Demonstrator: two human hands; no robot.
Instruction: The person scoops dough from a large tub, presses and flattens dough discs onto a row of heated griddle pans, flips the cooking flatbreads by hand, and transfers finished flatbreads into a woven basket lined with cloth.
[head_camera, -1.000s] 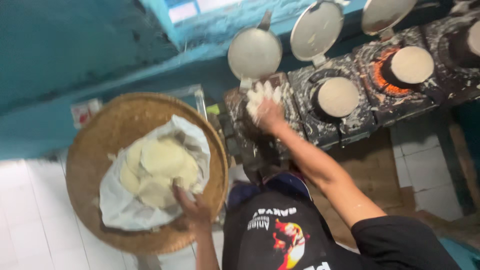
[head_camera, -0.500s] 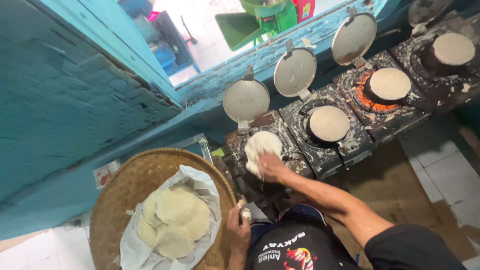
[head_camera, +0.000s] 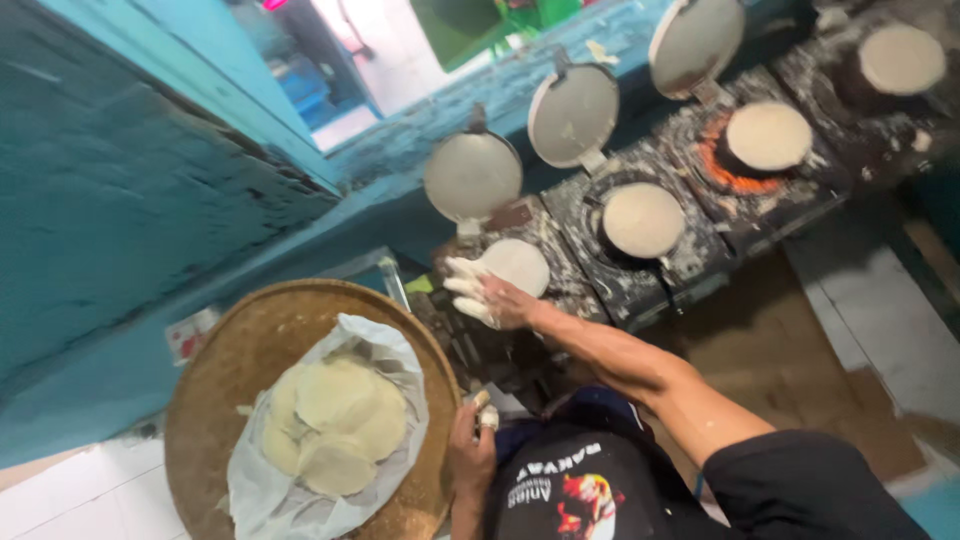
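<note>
Head view: right hand (head_camera: 488, 298) presses dough disc (head_camera: 518, 266)'s left edge.

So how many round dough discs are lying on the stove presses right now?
4. One under the right hand at the nearest press; one on the next press; one over the glowing burner; one at the far end. More could lie beyond the frame edge.

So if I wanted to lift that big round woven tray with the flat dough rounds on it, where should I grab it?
Probably by the bare rim of the woven tray, with a grip on opposite edges, coming in from the sides. It is wide, shallow and flat, and its middle is covered by white paper under the dough rounds. The left hand is already at its near right edge.
</note>
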